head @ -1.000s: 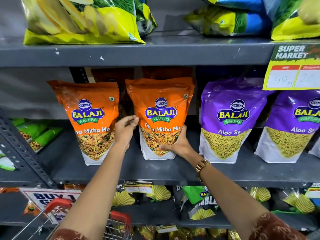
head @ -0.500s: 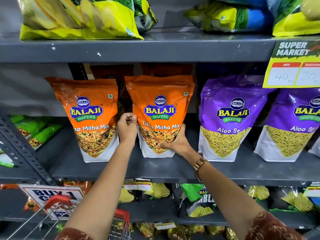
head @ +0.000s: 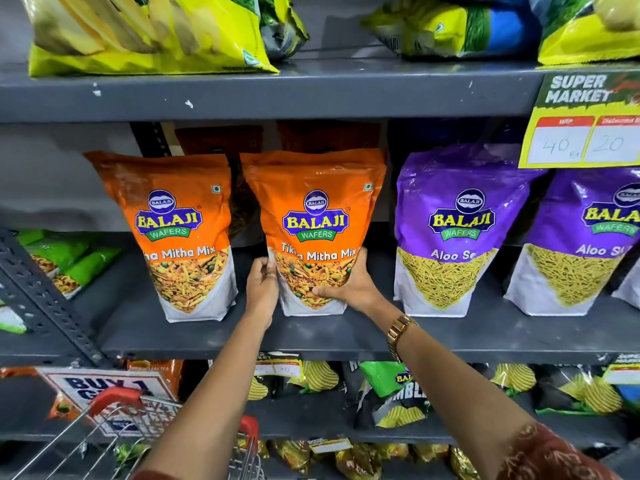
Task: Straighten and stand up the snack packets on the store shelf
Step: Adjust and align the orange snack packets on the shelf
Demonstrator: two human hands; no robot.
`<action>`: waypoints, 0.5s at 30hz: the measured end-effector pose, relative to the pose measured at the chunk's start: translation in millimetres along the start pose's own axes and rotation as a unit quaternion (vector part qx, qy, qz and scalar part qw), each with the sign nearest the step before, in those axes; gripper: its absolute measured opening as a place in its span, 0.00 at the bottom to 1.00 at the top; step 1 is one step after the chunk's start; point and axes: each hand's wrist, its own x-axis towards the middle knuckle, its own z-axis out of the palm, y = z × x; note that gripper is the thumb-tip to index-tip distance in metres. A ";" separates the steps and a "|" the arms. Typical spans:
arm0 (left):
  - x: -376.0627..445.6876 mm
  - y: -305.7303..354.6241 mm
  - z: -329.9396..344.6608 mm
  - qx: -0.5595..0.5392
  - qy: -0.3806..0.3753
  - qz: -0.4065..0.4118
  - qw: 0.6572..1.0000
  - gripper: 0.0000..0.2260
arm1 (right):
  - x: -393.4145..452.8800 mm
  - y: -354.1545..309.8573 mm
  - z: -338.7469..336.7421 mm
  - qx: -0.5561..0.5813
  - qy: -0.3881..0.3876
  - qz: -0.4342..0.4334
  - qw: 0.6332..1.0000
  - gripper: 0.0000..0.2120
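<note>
Two orange Tikha Mitha Mix packets stand upright on the grey middle shelf (head: 346, 337). My left hand (head: 262, 289) presses the lower left edge of the middle orange packet (head: 317, 209). My right hand (head: 349, 289) cups that packet's lower right corner, thumb across its front. The left orange packet (head: 173, 216) stands free beside my left hand. Two purple Aloo Sev packets, one (head: 457, 220) next to my right hand and another (head: 595, 230) at the right edge, stand upright. More orange packets sit behind in shadow.
Yellow chip bags (head: 149, 32) lie on the top shelf. A price sign (head: 585, 123) hangs at upper right. Green packets (head: 65, 261) lie on the neighbouring shelf at left. A shopping cart with red handle (head: 117, 396) stands below left. Mixed packets fill the lower shelves.
My left hand has slid down from the gap between the two orange packets onto the middle packet's lower left edge. My right hand stays at its lower right.
</note>
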 end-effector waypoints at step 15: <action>-18.8 10.1 -21.5 -0.028 0.167 0.073 0.983 0.06 | -37.4 10.6 -5.8 -0.068 0.123 -0.145 0.979 0.39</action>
